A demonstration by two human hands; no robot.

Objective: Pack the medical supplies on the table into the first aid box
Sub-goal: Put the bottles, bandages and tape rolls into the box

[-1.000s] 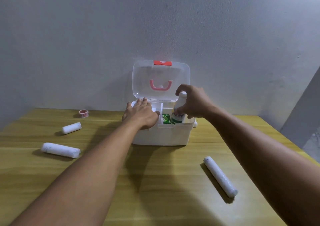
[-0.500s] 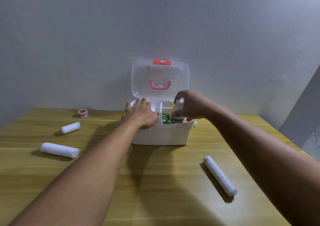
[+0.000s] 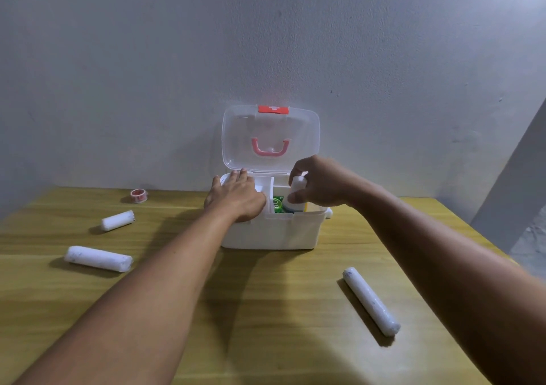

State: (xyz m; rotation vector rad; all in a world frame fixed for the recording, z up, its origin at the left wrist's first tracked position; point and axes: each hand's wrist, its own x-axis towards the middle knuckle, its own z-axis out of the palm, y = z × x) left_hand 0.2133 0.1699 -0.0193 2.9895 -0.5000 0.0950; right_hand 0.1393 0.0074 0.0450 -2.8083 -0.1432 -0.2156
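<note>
Setting: wooden table against a grey wall, first aid box at the far middle, lid up.
Left hand: flat, fingers straight, resting on the box's left rim.
Right hand: pinching a white bottle, upright, long axis vertical, in the right compartment beside a green packet.
Left to pack, I judge: three gauze rolls and tape.

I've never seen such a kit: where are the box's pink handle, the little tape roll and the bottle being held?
pink handle (image 3: 269, 149): head view, its lower bar.
tape roll (image 3: 139, 195): head view, its rim.
bottle (image 3: 296, 184): head view, white upper body.
</note>
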